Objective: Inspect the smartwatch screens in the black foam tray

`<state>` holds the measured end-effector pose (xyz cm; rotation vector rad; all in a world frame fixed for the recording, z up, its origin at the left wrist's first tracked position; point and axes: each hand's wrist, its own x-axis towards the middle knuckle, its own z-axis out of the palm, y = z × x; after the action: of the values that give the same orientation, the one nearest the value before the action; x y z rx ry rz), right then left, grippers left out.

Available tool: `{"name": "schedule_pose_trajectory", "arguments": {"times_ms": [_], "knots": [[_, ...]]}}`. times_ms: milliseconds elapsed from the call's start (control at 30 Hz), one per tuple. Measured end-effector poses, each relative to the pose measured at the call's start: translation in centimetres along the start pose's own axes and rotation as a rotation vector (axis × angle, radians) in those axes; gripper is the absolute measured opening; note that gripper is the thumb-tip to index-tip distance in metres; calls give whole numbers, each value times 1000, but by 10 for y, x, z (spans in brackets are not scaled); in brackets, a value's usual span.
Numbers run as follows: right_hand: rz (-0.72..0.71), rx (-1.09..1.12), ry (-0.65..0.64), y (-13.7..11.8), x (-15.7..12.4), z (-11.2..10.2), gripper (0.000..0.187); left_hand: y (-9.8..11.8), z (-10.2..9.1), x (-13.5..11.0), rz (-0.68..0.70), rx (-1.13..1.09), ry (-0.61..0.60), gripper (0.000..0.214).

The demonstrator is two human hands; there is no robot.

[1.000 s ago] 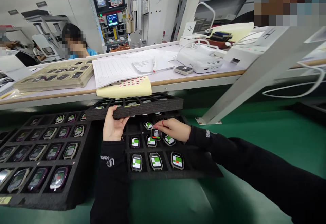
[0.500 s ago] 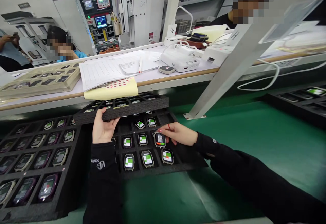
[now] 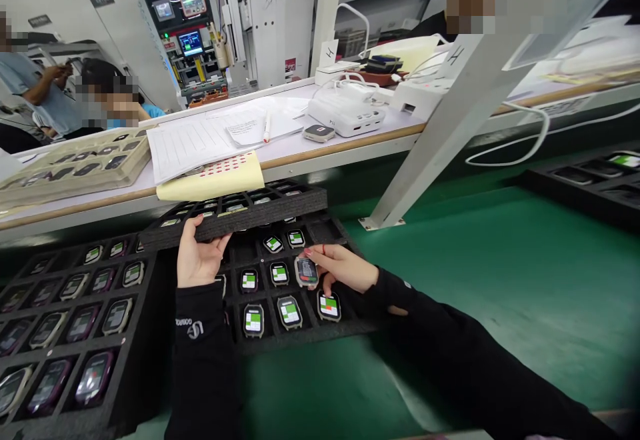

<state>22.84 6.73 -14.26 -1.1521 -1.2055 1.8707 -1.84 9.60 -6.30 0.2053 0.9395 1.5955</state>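
1. Smartwatch (image 3: 306, 271) with lit screen, pinched at its upper edge by thumb and fingers of the right hand (image 3: 345, 268), closed on the case; best gripped lightly by the rim, clear of the glass and of neighbouring cases.

2. Held just left of the right palm, at the fingertips, over the middle row of the lower foam tray (image 3: 310, 335); contact with the foam impossible to tell.

3. Clamped in the left hand (image 3: 197, 257), thumb above and fingers beneath: front edge of the upper foam tray (image 3: 280, 212), propped over the back of the lower one; a steady, even hold likely wise, to keep its contents seated.

4. Just below the right fingers: front-row watch (image 3: 329, 308), screen green, white and red. Farther left: side foam tray (image 3: 137, 307) of more watches.

5. Beyond: workbench (image 3: 300, 157) with papers (image 3: 185, 147) and pen (image 3: 267, 127).
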Motion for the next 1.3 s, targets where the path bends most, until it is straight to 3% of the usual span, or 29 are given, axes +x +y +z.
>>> {"name": "schedule_pose_trajectory", "arguments": {"times_ms": [233, 400, 567, 867, 1100, 1300], "knots": [[14, 23, -55, 6, -6, -3, 27, -1, 0, 1, 7, -7, -6, 15], [-93, -77, -149, 7, -7, -5, 53, -2, 1, 1, 13, -14, 4, 16], [-172, -170, -142, 8, -9, -4, 54, -2, 0, 2, 9, -16, 2, 16], [-313, -212, -54, 11, -8, -5, 57, -2, 0, 3, 0, -17, -3, 14], [-495, -371, 162, 14, -7, -1, 54, -2, 1, 3, 4, -13, 14, 13], [-416, -365, 156, 17, -7, 0, 58, -3, 2, 2, 4, -8, 21, 15]]}}
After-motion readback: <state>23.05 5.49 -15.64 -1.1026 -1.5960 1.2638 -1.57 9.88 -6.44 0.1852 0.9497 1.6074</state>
